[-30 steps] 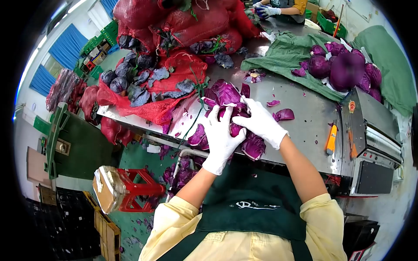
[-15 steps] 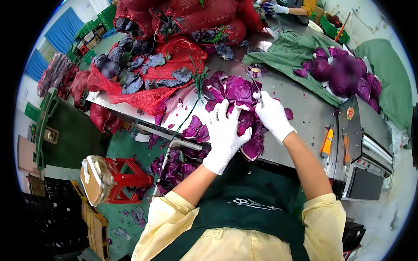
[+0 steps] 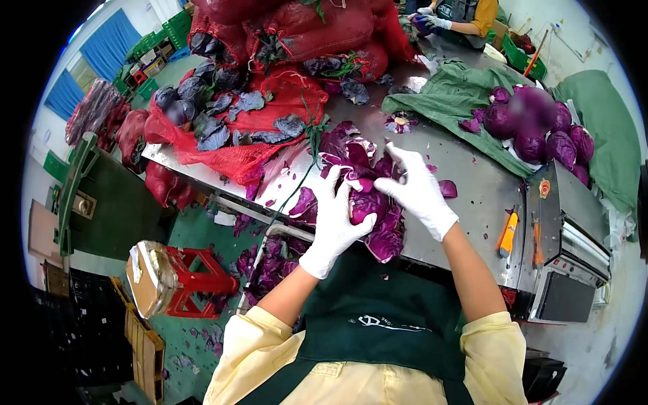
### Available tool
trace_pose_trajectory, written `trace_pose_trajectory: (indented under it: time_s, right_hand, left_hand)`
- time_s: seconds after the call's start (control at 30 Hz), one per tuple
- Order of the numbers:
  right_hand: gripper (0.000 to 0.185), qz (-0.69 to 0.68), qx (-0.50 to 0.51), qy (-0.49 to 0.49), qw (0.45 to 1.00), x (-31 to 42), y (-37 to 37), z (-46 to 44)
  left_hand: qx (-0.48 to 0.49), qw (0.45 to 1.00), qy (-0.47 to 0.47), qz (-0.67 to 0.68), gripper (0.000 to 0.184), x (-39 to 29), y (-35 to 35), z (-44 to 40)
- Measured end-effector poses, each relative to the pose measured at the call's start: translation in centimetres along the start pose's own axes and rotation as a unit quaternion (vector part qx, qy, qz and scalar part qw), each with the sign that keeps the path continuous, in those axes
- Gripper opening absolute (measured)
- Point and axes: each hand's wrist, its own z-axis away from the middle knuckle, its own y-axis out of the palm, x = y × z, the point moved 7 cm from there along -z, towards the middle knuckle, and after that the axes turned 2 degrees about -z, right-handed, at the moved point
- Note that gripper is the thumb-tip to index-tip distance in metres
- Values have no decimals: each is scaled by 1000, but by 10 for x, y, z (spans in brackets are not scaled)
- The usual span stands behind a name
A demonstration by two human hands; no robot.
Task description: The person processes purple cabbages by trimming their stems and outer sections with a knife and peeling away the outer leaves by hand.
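A red cabbage (image 3: 368, 206) sits amid loose purple leaves (image 3: 386, 244) at the near edge of the metal table. My left hand (image 3: 335, 219), in a white glove, holds it from the left, with fingers over its top and thumb across its front. At the cabbage's right side is my gloved right hand (image 3: 422, 192). Its thumb and index finger are spread apart; the other fingers are partly hidden, and no blade shows in it. More peeled leaves (image 3: 341, 142) lie just beyond the cabbage.
Red mesh sacks (image 3: 314, 34) and dark outer leaves (image 3: 216, 131) fill the table's far left. Cabbages (image 3: 499, 121) rest on green cloth (image 3: 445, 88) at right, near a yellow-handled cutter (image 3: 508, 233). A red stool (image 3: 196, 280) stands left. Another person's gloved hand (image 3: 439, 22) works across the table.
My right hand's index finger and thumb have spread, and the thin blade seen at it no longer shows. My left hand has shifted slightly; more of the round cabbage is exposed.
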Motion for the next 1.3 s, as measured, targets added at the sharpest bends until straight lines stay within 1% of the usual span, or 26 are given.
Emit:
trace_pose_trajectory:
  time_s: [0.03, 0.07, 0.13, 0.17, 0.2, 0.27, 0.3, 0.33, 0.4, 0.43, 0.47, 0.53, 0.57, 0.63, 0.73, 0.77, 0.8, 0.87, 0.9, 0.93, 1.07, 1.13, 1.17, 1.2, 1.27, 1.3]
  right_hand:
    - [93, 43, 40, 20, 998, 2, 6, -2]
    - [90, -42, 52, 79, 995, 1, 6, 0]
    - [89, -45, 3, 37, 998, -7, 11, -15]
    - [81, -88, 45, 129, 987, -26, 16, -10]
    - [81, -88, 49, 130, 986, -30, 20, -10]
    - [77, -52, 40, 44, 997, -27, 22, -13]
    - [69, -18, 36, 26, 999, -23, 23, -15]
    - [69, -17, 39, 28, 999, -25, 27, -17]
    - [62, -65, -12, -28, 997, -27, 29, -21]
    - [58, -147, -23, 30, 988, -41, 33, -24]
    - [56, -94, -5, 75, 993, -53, 34, -26]
    - [59, -52, -51, -13, 997, -29, 31, -20]
    - [59, -56, -45, -11, 997, -32, 38, -20]
    - [61, -11, -104, -72, 992, -31, 38, -21]
    - [56, 64, -31, 60, 996, -45, 44, -32]
    - [53, 81, -51, 29, 995, -46, 44, -34]
    - [46, 91, -77, 10, 993, -52, 46, -36]
    - [39, 78, -63, 23, 995, -66, 50, -39]
    - [36, 78, -46, 59, 994, -70, 52, -40]
    - [35, 82, -78, 26, 993, -65, 50, -39]
    - [32, 117, -112, -16, 987, -59, 51, -33]
    - [33, 108, -131, -23, 985, -44, 43, -28]
    - [37, 78, -77, 46, 993, -45, 43, -27]
    - [50, -17, -43, 101, 994, -38, 38, -23]
    - [62, -77, 7, 181, 980, -16, 24, -12]
    - [70, -54, -18, 190, 980, -22, 29, -10]
  left_hand:
    - [2, 1000, 2, 2, 78, -1, 1, -1]
    - [3, 1000, 2, -11, 80, -1, 1, -2]
    - [4, 1000, -4, -22, 81, -1, 3, -1]
    - [-4, 1000, 2, -23, 82, -3, 2, -1]
    - [-11, 1000, 8, -23, 82, -4, 1, -1]
    - [-14, 1000, 1, -25, 83, -7, 1, -3]
    - [-15, 999, 0, -29, 83, -8, 0, -4]
    - [-16, 999, 0, -33, 83, -8, 1, -5]
    - [-14, 999, -11, -35, 84, -7, 1, -3]
    - [-16, 999, -6, -28, 85, -9, 0, 0]
    - [-18, 1000, -1, -23, 86, -9, -2, 3]
    - [-6, 1000, -24, -18, 87, -3, -1, 5]
    - [-18, 999, -24, -19, 90, 0, -3, 7]
    - [-32, 999, -10, -23, 93, -2, -5, 7]
    - [-20, 999, -11, -28, 90, -4, 1, 0]
    - [-34, 999, -6, -29, 88, -4, 2, -1]
    - [-26, 999, -10, -18, 86, -3, 4, -2]
    - [-28, 999, -1, -40, 86, -3, 6, 0]
    - [-36, 998, 6, -45, 86, -3, 6, 0]
    - [-45, 998, 4, -35, 86, -3, 5, 1]
    - [-78, 996, 39, -31, 86, -5, 6, 10]
    - [-97, 993, 58, -42, 84, -5, 4, 12]
    - [-93, 993, 57, -35, 84, -2, 3, 13]
    - [-90, 994, 53, -29, 84, 1, 1, 14]
    - [-45, 996, 37, -68, 84, -1, -2, 8]
    - [-24, 992, 35, -116, 83, -12, -7, 3]
